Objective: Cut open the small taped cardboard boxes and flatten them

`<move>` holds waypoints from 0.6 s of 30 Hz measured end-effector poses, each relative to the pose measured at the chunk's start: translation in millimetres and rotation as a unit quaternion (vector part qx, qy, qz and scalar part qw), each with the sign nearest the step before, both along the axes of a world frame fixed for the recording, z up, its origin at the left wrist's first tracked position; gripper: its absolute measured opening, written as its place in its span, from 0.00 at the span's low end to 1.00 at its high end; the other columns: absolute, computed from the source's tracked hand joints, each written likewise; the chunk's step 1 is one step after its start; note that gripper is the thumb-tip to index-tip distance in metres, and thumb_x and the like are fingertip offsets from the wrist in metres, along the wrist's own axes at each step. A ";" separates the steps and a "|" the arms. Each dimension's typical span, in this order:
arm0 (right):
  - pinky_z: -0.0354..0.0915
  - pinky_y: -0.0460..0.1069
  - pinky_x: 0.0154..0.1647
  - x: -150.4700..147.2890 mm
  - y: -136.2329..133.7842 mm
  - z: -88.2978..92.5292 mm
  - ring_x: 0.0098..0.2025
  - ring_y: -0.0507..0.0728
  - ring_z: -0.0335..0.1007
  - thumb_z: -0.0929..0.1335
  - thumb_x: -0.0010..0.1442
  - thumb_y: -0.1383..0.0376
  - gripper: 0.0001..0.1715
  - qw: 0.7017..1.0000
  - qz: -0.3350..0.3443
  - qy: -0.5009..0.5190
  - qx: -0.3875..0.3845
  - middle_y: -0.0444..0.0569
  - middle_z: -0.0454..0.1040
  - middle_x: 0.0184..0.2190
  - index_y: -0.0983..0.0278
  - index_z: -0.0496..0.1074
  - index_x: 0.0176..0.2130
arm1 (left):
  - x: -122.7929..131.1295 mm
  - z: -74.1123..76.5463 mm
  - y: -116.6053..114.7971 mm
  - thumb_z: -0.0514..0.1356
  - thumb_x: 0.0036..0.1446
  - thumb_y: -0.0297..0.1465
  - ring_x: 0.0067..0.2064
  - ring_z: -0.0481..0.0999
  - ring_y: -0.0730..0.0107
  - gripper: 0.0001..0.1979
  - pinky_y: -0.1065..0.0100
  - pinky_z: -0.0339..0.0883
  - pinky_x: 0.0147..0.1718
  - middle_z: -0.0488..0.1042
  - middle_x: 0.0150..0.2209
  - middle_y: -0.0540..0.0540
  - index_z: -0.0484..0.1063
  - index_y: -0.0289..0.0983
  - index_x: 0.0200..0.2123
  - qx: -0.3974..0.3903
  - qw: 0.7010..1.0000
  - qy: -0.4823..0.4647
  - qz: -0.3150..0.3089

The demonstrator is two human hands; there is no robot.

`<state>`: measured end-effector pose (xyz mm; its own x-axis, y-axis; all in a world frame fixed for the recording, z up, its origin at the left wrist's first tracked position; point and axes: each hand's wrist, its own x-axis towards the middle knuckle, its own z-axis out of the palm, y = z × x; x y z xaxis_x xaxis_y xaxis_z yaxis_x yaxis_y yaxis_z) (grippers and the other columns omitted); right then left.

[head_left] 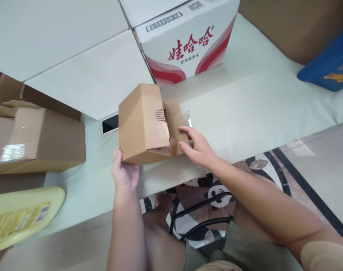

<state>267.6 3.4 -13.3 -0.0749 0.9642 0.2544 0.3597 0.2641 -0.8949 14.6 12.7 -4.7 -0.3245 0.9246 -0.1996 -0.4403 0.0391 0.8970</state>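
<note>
A small brown cardboard box (141,120) is held tilted above the pale cushioned surface (245,105). My left hand (124,171) grips its lower left corner from underneath, thumb on the side face. My right hand (196,146) rests with fingers extended on the box's loose right flap (177,124), where the card is torn and a strip of clear tape sticks out. A dark phone (110,123) lies partly hidden behind the box.
A white and red printed carton (185,41) stands behind the box. Brown cartons (33,135) sit at the left, a yellow item (22,216) at lower left, a blue object (329,67) at the right. A large brown box (295,22) is at top right.
</note>
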 end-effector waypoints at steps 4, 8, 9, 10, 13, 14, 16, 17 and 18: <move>0.63 0.67 0.62 -8.8 -3.1 0.2 0.64 0.70 0.64 0.67 0.60 0.61 0.21 0.994 -0.008 -0.082 0.073 0.58 0.69 0.59 0.59 0.72 0.53 | 3.3 6.6 -3.8 0.67 0.52 0.46 0.47 0.79 0.58 0.21 0.66 0.73 0.38 0.80 0.48 0.43 0.77 0.40 0.44 0.024 0.999 -0.008 -0.021; 0.45 0.74 0.70 -11.9 -6.9 -0.5 0.74 0.78 0.46 0.70 0.53 0.63 0.23 0.979 -0.017 -0.153 0.136 0.55 0.59 0.70 0.58 0.75 0.50 | 5.4 9.2 -8.9 0.69 0.50 0.49 0.53 0.76 0.59 0.25 0.68 0.70 0.39 0.77 0.51 0.45 0.75 0.45 0.49 0.103 0.993 0.054 -0.033; 0.45 0.73 0.71 -11.3 -7.4 -0.8 0.74 0.77 0.45 0.70 0.53 0.62 0.24 0.980 0.004 -0.142 0.136 0.54 0.56 0.71 0.58 0.74 0.51 | 5.1 8.1 -9.7 0.70 0.48 0.49 0.53 0.75 0.59 0.27 0.69 0.69 0.39 0.76 0.52 0.46 0.74 0.46 0.50 0.114 0.990 0.073 -0.036; 0.46 0.72 0.71 -10.3 -7.5 -0.9 0.74 0.75 0.45 0.70 0.54 0.60 0.26 0.984 0.015 -0.123 0.129 0.54 0.53 0.72 0.58 0.73 0.53 | 4.4 6.4 -10.4 0.71 0.47 0.49 0.53 0.74 0.60 0.28 0.69 0.69 0.39 0.75 0.53 0.47 0.73 0.47 0.51 0.118 0.988 0.089 -0.043; 0.51 0.69 0.72 -5.4 -6.2 1.3 0.75 0.73 0.44 0.70 0.55 0.57 0.27 0.995 -0.015 -0.060 0.076 0.55 0.46 0.75 0.60 0.73 0.53 | 1.5 -0.9 -11.8 0.71 0.46 0.51 0.53 0.73 0.57 0.32 0.67 0.68 0.39 0.73 0.56 0.47 0.71 0.51 0.54 0.094 0.985 0.110 -0.093; 0.54 0.69 0.71 -3.8 -5.1 2.6 0.74 0.73 0.47 0.71 0.55 0.57 0.26 0.998 -0.021 -0.040 0.052 0.56 0.50 0.73 0.60 0.73 0.53 | 0.6 -3.3 -11.9 0.71 0.47 0.52 0.52 0.74 0.56 0.33 0.66 0.67 0.39 0.73 0.55 0.46 0.70 0.51 0.55 0.081 0.984 0.114 -0.106; 0.64 0.67 0.64 -1.2 -2.7 5.1 0.67 0.72 0.63 0.71 0.55 0.56 0.23 1.000 0.002 -0.001 -0.004 0.59 0.67 0.64 0.61 0.74 0.49 | 0.0 -6.6 -11.5 0.70 0.47 0.54 0.48 0.75 0.57 0.35 0.66 0.66 0.36 0.74 0.51 0.45 0.68 0.51 0.56 0.064 0.984 0.123 -0.108; 0.70 0.66 0.58 -0.3 -1.7 5.9 0.59 0.70 0.71 0.71 0.55 0.55 0.20 0.999 0.020 0.017 -0.035 0.59 0.75 0.55 0.61 0.75 0.46 | 0.4 -7.3 -10.9 0.70 0.47 0.54 0.45 0.75 0.58 0.36 0.66 0.65 0.35 0.75 0.48 0.45 0.67 0.50 0.57 0.059 0.985 0.127 -0.099; 0.73 0.63 0.51 0.3 -0.8 6.4 0.51 0.67 0.76 0.71 0.55 0.54 0.18 0.997 0.027 0.034 -0.065 0.57 0.79 0.46 0.61 0.74 0.43 | 1.3 -7.3 -10.1 0.71 0.46 0.54 0.42 0.75 0.60 0.36 0.67 0.64 0.33 0.75 0.45 0.46 0.67 0.50 0.56 0.057 0.986 0.129 -0.085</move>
